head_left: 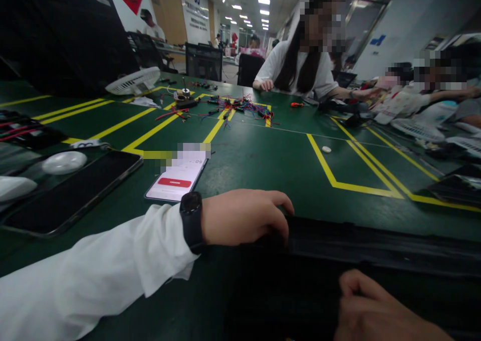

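A long black object (pixel 383 243) with a raised rim lies at the near right of the green table; its kind is too dark to make out. My left hand (pixel 244 215), with a dark watch at the wrist, curls its fingers over the left end of that rim. Lower down, over the object's dark inside, my right hand (pixel 372 306) has its fingers bent in and closed. Whatever those fingers hold, if anything, is hidden. Just beyond my left wrist lies a phone (pixel 175 183) with a lit screen.
A dark phone or tablet (pixel 75 190) and a white mouse (pixel 64 163) lie at left. Small wired parts (pixel 240 105) are heaped farther back. Yellow tape (pixel 323 160) marks the green table (pixel 255 165). A person (pixel 300 65) sits opposite; others are at right.
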The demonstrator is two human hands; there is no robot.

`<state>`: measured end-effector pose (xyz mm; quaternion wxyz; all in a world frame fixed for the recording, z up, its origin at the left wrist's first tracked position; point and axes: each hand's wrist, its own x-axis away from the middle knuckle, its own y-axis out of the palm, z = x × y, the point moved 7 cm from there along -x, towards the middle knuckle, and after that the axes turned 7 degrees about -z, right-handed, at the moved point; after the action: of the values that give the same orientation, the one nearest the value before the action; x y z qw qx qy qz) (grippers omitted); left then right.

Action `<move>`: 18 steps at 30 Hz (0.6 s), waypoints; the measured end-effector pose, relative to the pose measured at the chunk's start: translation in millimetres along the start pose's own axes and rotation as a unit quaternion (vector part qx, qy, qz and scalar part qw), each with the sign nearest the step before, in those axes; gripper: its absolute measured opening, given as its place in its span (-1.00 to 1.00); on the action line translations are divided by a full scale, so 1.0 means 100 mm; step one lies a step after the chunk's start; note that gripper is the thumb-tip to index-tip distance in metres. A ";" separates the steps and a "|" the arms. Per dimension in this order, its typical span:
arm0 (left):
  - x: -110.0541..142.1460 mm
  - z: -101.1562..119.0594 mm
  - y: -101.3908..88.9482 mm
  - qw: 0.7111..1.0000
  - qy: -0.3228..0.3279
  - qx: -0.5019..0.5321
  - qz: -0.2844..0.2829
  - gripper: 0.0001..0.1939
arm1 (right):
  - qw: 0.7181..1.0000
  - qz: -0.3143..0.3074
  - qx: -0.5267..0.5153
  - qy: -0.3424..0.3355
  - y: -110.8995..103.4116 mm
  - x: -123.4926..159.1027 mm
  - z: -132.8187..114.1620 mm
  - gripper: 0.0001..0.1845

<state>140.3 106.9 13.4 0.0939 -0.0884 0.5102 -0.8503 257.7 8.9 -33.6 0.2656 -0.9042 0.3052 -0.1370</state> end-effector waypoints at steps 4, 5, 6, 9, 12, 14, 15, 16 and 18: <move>0.00 0.00 -0.02 1.000 -0.007 -0.018 0.006 -0.90 | 1.000 -0.006 -0.022 0.006 0.02 0.00 0.10 -0.55; 0.00 0.00 -0.02 1.000 -0.008 -0.024 0.005 -0.92 | 1.000 -0.006 -0.024 0.007 0.02 -0.01 0.09 -0.54; 0.00 0.00 -0.03 1.000 -0.006 -0.029 0.002 -0.88 | 1.000 -0.006 -0.027 0.008 0.02 -0.02 0.08 -0.53; -0.01 0.02 -0.03 1.000 0.004 -0.027 -0.012 -0.78 | 0.999 -0.001 -0.036 0.007 0.00 -0.01 0.06 -0.49; -0.02 0.03 -0.03 1.000 0.003 -0.022 -0.015 -0.87 | 0.999 0.013 -0.038 0.006 -0.06 0.07 0.05 -0.46; -0.03 0.03 -0.03 1.000 0.001 -0.024 -0.017 -0.94 | 0.999 0.022 -0.035 0.008 -0.10 0.10 0.03 -0.49; -0.03 0.04 -0.03 1.000 0.003 -0.025 -0.019 -0.94 | 0.999 0.022 -0.034 0.009 -0.11 0.11 0.02 -0.50; -0.03 0.05 -0.03 0.999 0.007 -0.024 -0.022 -0.90 | 0.999 0.017 -0.035 0.008 -0.11 0.09 0.00 -0.49; -0.03 0.06 -0.03 0.999 0.014 -0.019 -0.027 -0.85 | 0.999 0.007 -0.040 0.001 -0.08 0.03 -0.06 -0.40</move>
<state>144.1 104.4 18.7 0.0622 -0.0919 0.5253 -0.8436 261.1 10.0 -23.7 0.2297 -0.9118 0.3170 -0.1241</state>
